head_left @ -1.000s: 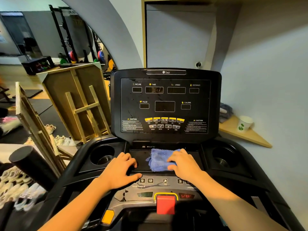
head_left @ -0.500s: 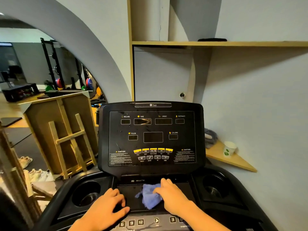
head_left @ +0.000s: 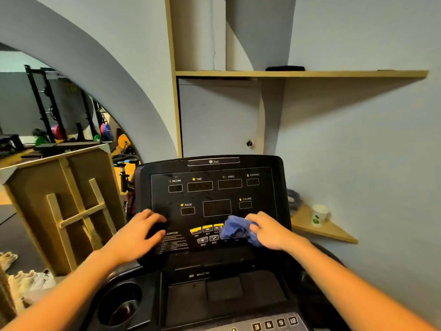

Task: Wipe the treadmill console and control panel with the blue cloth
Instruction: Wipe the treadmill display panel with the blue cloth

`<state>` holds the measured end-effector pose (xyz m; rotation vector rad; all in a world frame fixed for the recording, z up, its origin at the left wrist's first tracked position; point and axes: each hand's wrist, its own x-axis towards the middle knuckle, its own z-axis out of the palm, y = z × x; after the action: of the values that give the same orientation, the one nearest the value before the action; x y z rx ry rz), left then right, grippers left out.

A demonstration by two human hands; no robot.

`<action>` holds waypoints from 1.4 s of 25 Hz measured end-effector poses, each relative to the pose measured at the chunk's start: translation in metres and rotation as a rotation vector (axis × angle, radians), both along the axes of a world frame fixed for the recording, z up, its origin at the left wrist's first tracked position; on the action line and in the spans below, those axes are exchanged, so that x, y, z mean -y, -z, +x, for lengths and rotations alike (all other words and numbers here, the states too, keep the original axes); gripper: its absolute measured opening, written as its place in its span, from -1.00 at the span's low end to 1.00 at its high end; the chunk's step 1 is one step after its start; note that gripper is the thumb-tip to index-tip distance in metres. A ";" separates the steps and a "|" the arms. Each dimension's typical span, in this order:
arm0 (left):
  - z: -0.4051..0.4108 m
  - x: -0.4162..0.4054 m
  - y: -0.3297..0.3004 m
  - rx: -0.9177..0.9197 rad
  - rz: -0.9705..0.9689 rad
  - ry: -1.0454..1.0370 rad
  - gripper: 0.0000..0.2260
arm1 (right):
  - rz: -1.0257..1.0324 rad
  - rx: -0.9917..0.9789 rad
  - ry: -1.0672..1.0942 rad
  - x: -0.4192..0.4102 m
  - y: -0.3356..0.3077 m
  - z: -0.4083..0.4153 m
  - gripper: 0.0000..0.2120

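Observation:
The black treadmill console (head_left: 210, 187) stands upright ahead with dark displays and a row of yellow buttons (head_left: 206, 229). My right hand (head_left: 269, 231) holds the crumpled blue cloth (head_left: 235, 229) against the lower right of the display panel, covering some buttons. My left hand (head_left: 140, 231) lies flat, fingers spread, on the panel's lower left beside the caution label. Below lies the flat tray (head_left: 224, 297) and a strip of numbered keys (head_left: 274, 324) at the bottom edge.
A round cup holder (head_left: 121, 304) sits at the tray's left. A paper cup (head_left: 319, 213) stands on a wooden corner shelf (head_left: 319, 231) to the right. A wooden crate (head_left: 59, 206) leans at the left. A long wall shelf (head_left: 300, 74) runs overhead.
Both hands rose from the lower tray to the upright display panel. The blue cloth went up with my right hand. The view tilted upward.

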<state>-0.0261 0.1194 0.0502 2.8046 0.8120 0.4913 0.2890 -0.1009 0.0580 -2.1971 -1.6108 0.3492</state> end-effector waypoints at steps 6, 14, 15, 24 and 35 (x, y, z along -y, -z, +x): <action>0.009 -0.055 -0.058 0.310 0.206 -0.247 -0.57 | 0.461 0.096 0.175 -0.021 -0.104 0.082 -0.78; 0.041 -0.078 -0.051 0.554 -0.287 -0.316 -0.49 | 0.624 0.260 0.109 -0.055 -0.055 0.138 -0.60; 0.048 -0.078 -0.046 0.602 -0.330 -0.303 -0.51 | 0.601 0.272 0.091 -0.060 -0.040 0.141 -0.50; 0.070 -0.077 -0.024 0.874 -0.292 -0.279 -0.60 | 0.576 0.505 0.133 -0.082 -0.011 0.143 -0.42; 0.066 -0.084 -0.015 0.883 -0.300 -0.290 -0.57 | 0.617 0.492 0.179 -0.071 0.024 0.123 -0.46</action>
<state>0.0404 0.2037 0.0648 1.8818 0.9463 1.3724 0.4124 -0.0302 0.0342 -1.9808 -1.4540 -0.7009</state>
